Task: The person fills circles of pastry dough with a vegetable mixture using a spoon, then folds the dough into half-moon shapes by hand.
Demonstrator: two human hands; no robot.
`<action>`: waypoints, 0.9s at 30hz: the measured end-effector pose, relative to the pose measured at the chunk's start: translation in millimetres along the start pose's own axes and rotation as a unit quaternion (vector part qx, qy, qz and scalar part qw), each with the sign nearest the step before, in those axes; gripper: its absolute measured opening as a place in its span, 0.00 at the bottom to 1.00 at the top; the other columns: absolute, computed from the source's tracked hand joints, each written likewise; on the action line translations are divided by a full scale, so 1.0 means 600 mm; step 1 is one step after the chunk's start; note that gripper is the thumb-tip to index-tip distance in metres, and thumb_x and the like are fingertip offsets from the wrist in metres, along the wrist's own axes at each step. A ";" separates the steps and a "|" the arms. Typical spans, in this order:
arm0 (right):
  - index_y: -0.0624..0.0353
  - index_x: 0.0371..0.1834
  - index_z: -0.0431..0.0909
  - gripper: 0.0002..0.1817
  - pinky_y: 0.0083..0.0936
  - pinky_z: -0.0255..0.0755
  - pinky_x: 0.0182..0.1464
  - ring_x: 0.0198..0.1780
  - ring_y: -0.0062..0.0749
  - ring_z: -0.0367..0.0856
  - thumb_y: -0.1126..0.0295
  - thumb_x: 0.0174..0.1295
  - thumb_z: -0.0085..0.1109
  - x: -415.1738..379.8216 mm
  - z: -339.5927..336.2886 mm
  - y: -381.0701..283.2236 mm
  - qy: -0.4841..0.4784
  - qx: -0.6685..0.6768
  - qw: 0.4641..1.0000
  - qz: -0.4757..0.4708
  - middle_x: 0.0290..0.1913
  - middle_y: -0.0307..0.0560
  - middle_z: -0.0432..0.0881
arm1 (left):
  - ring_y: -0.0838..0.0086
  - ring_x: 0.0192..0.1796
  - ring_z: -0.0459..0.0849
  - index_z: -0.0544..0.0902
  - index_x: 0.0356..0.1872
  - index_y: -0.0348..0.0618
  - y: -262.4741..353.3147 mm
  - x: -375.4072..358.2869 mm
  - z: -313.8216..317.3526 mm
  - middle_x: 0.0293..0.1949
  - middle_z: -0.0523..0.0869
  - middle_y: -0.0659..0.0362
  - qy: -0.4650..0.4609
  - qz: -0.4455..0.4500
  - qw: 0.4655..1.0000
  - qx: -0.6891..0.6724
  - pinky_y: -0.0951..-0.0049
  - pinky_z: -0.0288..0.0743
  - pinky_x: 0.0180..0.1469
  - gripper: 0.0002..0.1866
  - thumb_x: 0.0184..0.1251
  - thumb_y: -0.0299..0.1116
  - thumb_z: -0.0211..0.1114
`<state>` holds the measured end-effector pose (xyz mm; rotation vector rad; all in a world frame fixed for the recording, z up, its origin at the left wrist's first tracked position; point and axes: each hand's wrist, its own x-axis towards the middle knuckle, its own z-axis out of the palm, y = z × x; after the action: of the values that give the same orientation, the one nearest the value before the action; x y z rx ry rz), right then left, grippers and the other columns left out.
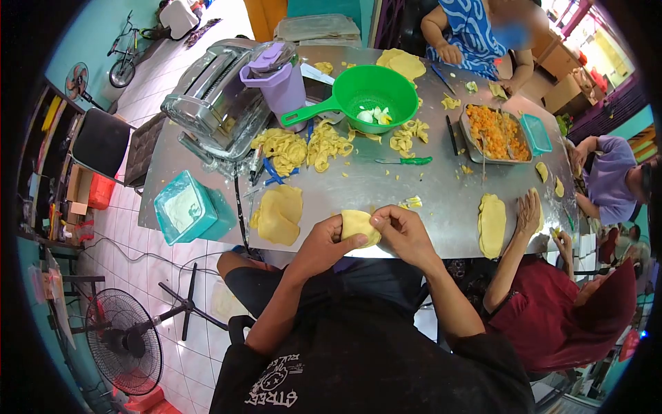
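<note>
A folded piece of yellow dough (357,225) is held up between my hands, just over the table's near edge. My left hand (325,241) grips its left side, thumb lying across the lower front. At the upper right edge, the fingertips of my right hand (402,234) pinch the same dough. Whatever lies inside the fold is hidden. Left of my hands, flat dough sheets (279,215) lie on the metal table. Just beyond my hands are small pieces of boiled egg (412,202) and a green-handled knife (407,161).
A green strainer (376,96) with egg pieces, a pasta machine (217,96), a purple pitcher (281,90) and dough scraps (303,148) stand or lie farther back. A tub of flour (183,207) is at left, a tray of orange filling (496,132) at right. Several people work around the table (331,188).
</note>
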<state>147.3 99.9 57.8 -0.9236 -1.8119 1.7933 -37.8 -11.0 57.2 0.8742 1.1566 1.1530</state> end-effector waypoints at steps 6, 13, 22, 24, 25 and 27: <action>0.65 0.49 0.82 0.13 0.15 0.70 0.39 0.36 0.12 0.75 0.65 0.75 0.60 -0.012 -0.002 -0.008 -0.020 0.046 0.998 0.035 0.36 0.33 0.82 | 0.80 0.50 0.85 0.78 0.60 0.33 0.004 -0.005 -0.002 0.51 0.87 0.58 0.022 0.027 0.999 -0.021 0.76 0.80 0.54 0.20 0.73 0.31 0.69; 0.64 0.50 0.82 0.12 0.17 0.72 0.47 0.43 0.14 0.76 0.65 0.75 0.60 0.003 -0.017 -0.031 -0.064 0.024 0.998 0.014 0.40 0.34 0.82 | 0.81 0.47 0.84 0.79 0.57 0.33 0.006 -0.011 -0.006 0.47 0.87 0.60 -0.058 -0.018 0.997 0.039 0.76 0.78 0.51 0.19 0.72 0.33 0.70; 0.63 0.45 0.83 0.11 0.18 0.70 0.40 0.36 0.14 0.73 0.65 0.74 0.60 0.011 0.004 -0.040 -0.111 -0.034 0.993 0.000 0.33 0.33 0.80 | 0.84 0.41 0.78 0.81 0.49 0.33 -0.001 -0.014 0.009 0.38 0.84 0.64 -0.091 -0.008 0.992 0.083 0.77 0.74 0.43 0.18 0.71 0.39 0.72; 0.63 0.45 0.83 0.11 0.18 0.70 0.40 0.36 0.13 0.73 0.65 0.74 0.60 0.006 0.009 -0.029 -0.090 -0.007 0.996 0.007 0.33 0.33 0.80 | 0.84 0.40 0.77 0.81 0.48 0.33 -0.004 -0.014 0.008 0.37 0.84 0.64 -0.092 -0.016 0.994 0.065 0.77 0.73 0.42 0.18 0.70 0.40 0.72; 0.63 0.45 0.82 0.11 0.20 0.71 0.40 0.36 0.16 0.74 0.65 0.75 0.59 0.004 0.011 -0.020 -0.072 0.002 0.997 -0.003 0.35 0.36 0.81 | 0.84 0.40 0.77 0.81 0.47 0.34 -0.005 -0.014 0.008 0.37 0.83 0.64 -0.088 -0.019 0.993 0.071 0.77 0.73 0.42 0.18 0.70 0.40 0.72; 0.64 0.46 0.82 0.11 0.21 0.71 0.41 0.37 0.19 0.76 0.66 0.75 0.59 0.001 0.014 -0.016 -0.053 0.013 0.998 -0.014 0.36 0.38 0.82 | 0.84 0.39 0.76 0.81 0.47 0.34 -0.002 -0.014 0.010 0.36 0.83 0.65 -0.087 -0.022 0.993 0.078 0.77 0.73 0.41 0.18 0.70 0.40 0.72</action>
<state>139.3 95.2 66.6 -0.8040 -1.8523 1.8763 -31.9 -18.9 59.1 1.0433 1.1276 0.9396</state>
